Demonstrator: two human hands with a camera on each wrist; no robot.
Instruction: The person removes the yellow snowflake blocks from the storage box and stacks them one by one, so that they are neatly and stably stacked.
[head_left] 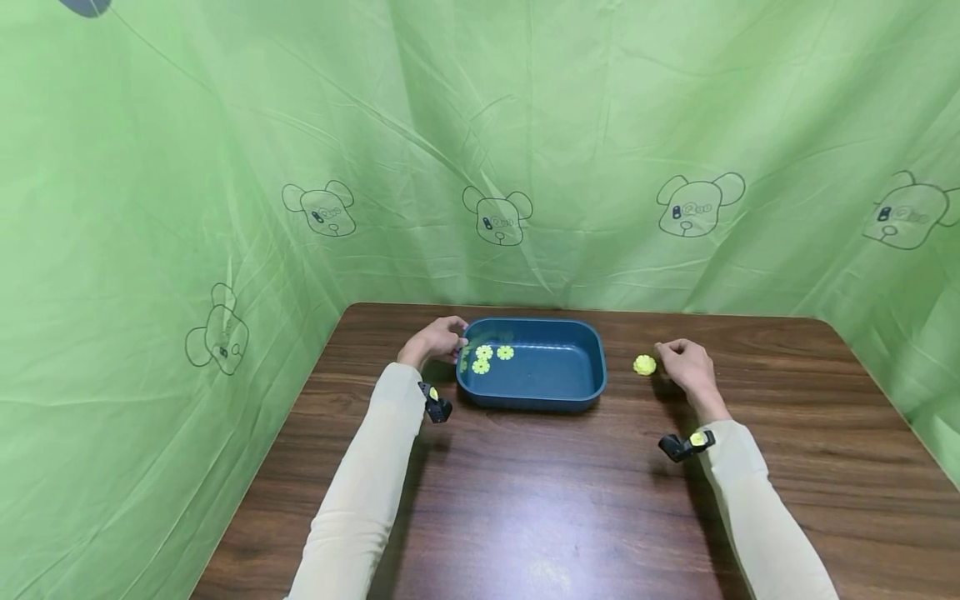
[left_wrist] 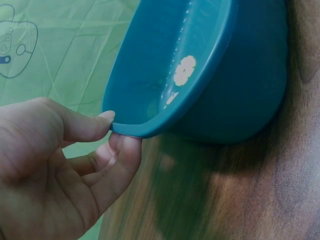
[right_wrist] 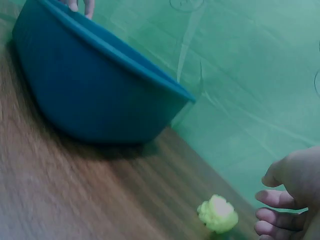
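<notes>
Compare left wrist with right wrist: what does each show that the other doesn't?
Left wrist only: pale flower shapes inside the blue basin.
Right wrist only: the right hand, and the yellow piece apart from it on the table.
Both: the table, the green curtain, the blue basin and the left hand gripping it, though right wrist catches just some of the fingers.

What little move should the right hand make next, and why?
Probably the right hand should pinch the yellow piece: it lies on the table just beside those fingers, ungripped, while the left hand holds the blue basin by its rim.
</notes>
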